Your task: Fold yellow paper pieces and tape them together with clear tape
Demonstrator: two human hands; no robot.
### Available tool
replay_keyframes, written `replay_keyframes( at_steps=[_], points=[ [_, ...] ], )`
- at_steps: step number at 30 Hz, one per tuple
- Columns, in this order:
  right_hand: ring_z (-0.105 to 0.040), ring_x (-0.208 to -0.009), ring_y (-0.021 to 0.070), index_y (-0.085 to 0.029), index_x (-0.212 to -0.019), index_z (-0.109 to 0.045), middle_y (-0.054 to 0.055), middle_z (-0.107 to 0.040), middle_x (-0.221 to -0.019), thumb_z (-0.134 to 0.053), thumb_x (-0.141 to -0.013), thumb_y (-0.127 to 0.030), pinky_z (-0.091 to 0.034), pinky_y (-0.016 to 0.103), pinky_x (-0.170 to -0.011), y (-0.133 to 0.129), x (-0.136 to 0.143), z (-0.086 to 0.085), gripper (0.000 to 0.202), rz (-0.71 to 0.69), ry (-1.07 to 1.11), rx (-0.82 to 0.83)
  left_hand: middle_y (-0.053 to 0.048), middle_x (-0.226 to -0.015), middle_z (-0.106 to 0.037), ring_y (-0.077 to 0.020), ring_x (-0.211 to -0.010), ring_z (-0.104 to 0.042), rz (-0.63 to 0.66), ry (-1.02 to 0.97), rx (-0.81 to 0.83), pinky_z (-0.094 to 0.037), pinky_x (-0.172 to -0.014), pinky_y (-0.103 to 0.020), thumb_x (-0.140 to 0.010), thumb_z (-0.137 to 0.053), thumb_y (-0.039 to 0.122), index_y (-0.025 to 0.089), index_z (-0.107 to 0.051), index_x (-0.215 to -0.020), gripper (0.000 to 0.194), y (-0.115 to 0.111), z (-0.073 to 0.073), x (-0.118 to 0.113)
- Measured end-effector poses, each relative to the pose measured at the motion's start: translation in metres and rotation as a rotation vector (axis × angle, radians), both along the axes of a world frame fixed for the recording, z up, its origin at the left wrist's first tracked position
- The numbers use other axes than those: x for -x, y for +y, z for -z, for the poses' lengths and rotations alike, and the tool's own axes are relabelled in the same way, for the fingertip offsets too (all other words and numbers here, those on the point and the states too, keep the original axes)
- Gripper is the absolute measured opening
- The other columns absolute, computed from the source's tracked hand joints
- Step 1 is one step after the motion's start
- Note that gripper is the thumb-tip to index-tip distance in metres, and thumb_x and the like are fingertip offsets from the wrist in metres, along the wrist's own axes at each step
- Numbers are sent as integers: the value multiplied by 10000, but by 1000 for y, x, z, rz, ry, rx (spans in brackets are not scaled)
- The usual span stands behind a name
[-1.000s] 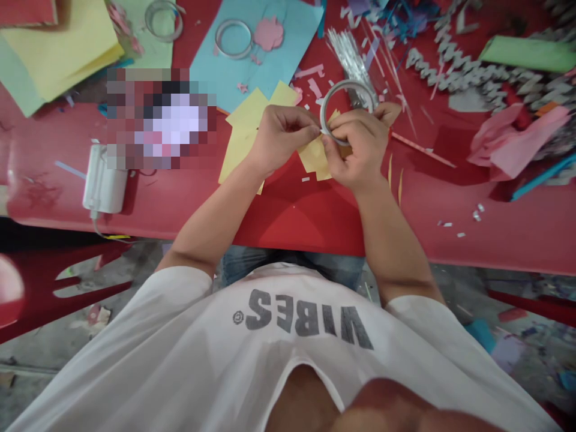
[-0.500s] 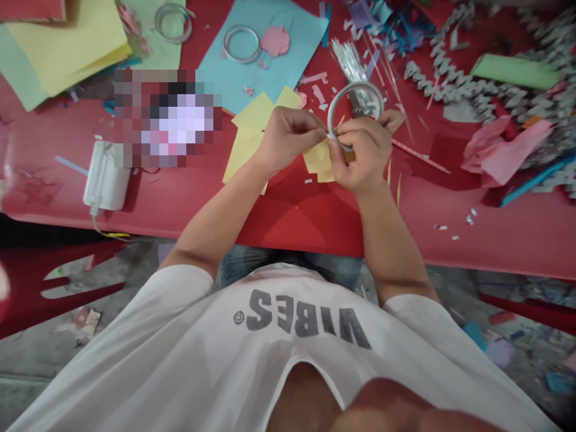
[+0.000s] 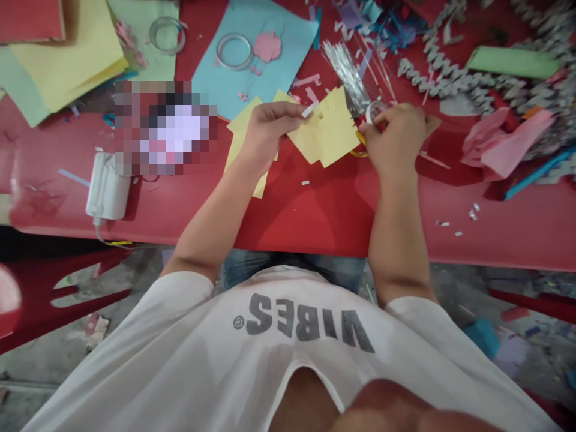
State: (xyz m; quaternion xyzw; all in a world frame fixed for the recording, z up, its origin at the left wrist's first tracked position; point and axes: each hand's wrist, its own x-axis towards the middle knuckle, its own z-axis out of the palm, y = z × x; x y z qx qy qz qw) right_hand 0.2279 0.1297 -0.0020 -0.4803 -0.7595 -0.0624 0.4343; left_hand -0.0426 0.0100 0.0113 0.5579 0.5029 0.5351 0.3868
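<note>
My left hand (image 3: 273,129) pinches a short white strip (image 3: 310,109) of tape between thumb and fingertips. Beneath the strip lie yellow paper pieces (image 3: 333,133) with small notches along an edge; more yellow paper (image 3: 238,144) is partly covered by my left hand. My right hand (image 3: 396,139) is closed around a tape roll (image 3: 371,112), seen nearly edge-on and partly hidden by the fingers. Beside the right thumb shows a yellow curved piece (image 3: 360,144); whether the hand holds it I cannot tell. A bundle of silvery strands (image 3: 346,69) lies just beyond.
On the red table (image 3: 310,222) lie a blue sheet (image 3: 207,78), another tape roll (image 3: 234,52), a pink paper flower (image 3: 267,46) and a white power bank (image 3: 108,186). Grey folded-paper chains (image 3: 477,90), a green roll (image 3: 513,63) and crumpled pink paper (image 3: 508,144) are at right.
My hands have moved apart, with the white strip now in the left hand. The tape roll has gone right with my right hand and turned edge-on, uncovering the yellow paper.
</note>
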Motion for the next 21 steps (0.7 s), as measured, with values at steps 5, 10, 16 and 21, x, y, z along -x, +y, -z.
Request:
replay_keyframes(
  at_steps=[5, 10, 16, 21],
  points=[
    [-549, -926, 327, -302, -963, -637, 116, -656, -961, -464, -1043, -526, -325, 558, -926, -40, 16, -30, 294, -18, 158, -86, -35, -1120, -767, -269, -1079, -719, 18, -187, 25, -574, -916, -434, -813, -592, 295, 272, -745, -1087, 315, -8, -11, -16],
    [-633, -1006, 350, -307, -1050, -617, 85, -667, -1007, -458, -1050, -497, -419, 583, -954, -90, 42, -49, 247, -346, -2, 115, 14, -1095, -766, -248, -1133, -683, 30, -179, -52, -569, -976, -406, -775, -598, 226, 274, -757, -1026, 301, -20, -31, -34],
    [-614, -1135, 354, -335, -1075, -608, 69, -696, -1178, -445, -1048, -475, -416, 595, -1024, -93, 47, -41, 217, -402, -181, 259, -21, -1114, -754, -267, -1111, -679, 72, 47, -98, -544, -981, -461, -788, -565, 178, 253, -738, -1055, 327, -29, -43, -38],
    [-600, -1126, 341, -346, -1083, -611, 52, -699, -1187, -344, -1069, -455, -412, 586, -1020, -94, 46, -50, 290, -460, -294, 323, -36, -1010, -767, -289, -1021, -671, 92, 276, -138, -494, -1010, -510, -746, -645, 132, 242, -744, -912, 222, -30, -50, -28]
  ],
)
